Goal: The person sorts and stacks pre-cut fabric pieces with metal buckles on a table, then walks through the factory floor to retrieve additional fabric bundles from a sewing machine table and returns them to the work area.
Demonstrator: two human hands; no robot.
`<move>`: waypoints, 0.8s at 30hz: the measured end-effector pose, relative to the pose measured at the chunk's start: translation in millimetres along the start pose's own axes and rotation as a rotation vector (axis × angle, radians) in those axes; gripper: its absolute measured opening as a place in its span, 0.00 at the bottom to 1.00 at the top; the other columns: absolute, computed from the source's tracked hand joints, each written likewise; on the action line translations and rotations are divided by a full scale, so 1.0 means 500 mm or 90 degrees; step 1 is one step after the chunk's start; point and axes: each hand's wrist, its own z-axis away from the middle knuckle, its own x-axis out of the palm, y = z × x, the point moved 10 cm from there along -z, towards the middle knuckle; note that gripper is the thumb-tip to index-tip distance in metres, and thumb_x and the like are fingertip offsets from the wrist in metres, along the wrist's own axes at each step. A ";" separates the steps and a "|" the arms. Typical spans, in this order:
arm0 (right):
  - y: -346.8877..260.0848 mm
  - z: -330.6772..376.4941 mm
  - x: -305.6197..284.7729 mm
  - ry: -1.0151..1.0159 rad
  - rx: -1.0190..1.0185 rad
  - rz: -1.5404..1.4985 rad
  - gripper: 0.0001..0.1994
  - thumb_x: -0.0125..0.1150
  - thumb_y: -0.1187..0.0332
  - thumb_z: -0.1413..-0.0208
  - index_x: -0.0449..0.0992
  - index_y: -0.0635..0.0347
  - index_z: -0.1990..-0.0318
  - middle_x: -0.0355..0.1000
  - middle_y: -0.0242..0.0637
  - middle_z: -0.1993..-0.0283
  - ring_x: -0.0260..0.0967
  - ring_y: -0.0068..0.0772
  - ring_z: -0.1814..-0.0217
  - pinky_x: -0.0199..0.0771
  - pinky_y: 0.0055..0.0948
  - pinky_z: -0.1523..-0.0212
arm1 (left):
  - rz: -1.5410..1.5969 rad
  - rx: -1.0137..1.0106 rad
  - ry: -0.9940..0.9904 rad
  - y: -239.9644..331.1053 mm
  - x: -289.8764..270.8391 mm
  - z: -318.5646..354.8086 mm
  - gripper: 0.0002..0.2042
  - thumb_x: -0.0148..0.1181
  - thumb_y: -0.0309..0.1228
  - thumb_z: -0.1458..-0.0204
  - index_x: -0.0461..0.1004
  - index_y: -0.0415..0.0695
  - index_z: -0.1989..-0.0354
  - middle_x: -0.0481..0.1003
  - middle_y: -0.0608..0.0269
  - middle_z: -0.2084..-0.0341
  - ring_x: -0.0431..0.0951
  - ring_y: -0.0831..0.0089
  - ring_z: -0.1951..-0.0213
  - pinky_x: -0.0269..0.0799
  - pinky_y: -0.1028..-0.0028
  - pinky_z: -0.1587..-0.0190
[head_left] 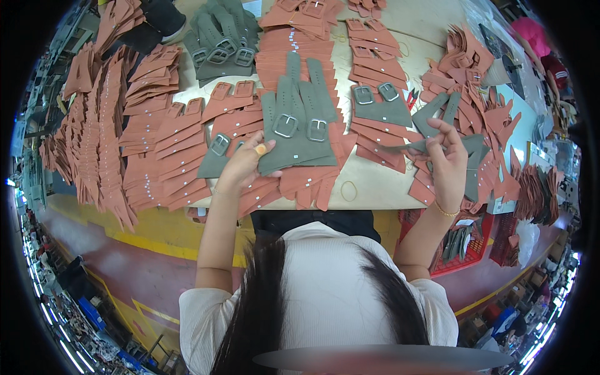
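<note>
My left hand (245,164) rests on the near left corner of a stack of grey-green suede pieces with metal buckles (299,128) and grips its edge. My right hand (448,159) is raised over the table's right side and pinches a thin grey-green strap piece (437,112) whose two prongs point up. More grey-green buckle pieces (378,103) lie between the two hands. Rust-brown strap pieces (159,156) lie in rows all around.
The pale table (375,187) is covered with rust-brown stacks at left (94,137), back (294,37) and right (475,81). Another grey-green buckle pile (222,44) sits at the back. A yellow rubber band (348,190) lies near the front edge. A red crate (465,247) stands below right.
</note>
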 end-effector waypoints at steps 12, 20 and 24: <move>-0.085 0.031 0.241 -0.268 -0.163 -0.194 0.14 0.57 0.79 0.42 0.72 0.67 0.49 0.62 0.24 0.68 0.57 0.09 0.71 0.61 0.14 0.70 | 0.069 0.012 0.062 0.014 -0.002 0.016 0.25 0.39 0.50 0.35 0.61 0.43 0.39 0.69 0.62 0.46 0.73 0.68 0.47 0.82 0.66 0.68; 0.235 0.033 0.321 -0.363 0.000 0.056 0.14 0.56 0.80 0.43 0.70 0.64 0.49 0.58 0.20 0.70 0.55 0.07 0.72 0.59 0.12 0.72 | -0.046 -0.048 -0.069 0.000 0.012 -0.007 0.30 0.51 0.50 0.39 0.57 0.43 0.35 0.68 0.64 0.45 0.73 0.71 0.48 0.81 0.66 0.65; 0.237 0.036 0.335 -0.412 0.036 -0.107 0.18 0.57 0.78 0.42 0.64 0.65 0.45 0.61 0.26 0.68 0.61 0.12 0.70 0.73 0.18 0.66 | -0.126 0.063 -0.044 0.039 0.036 0.000 0.26 0.58 0.35 0.42 0.59 0.42 0.38 0.71 0.63 0.49 0.75 0.73 0.52 0.81 0.71 0.69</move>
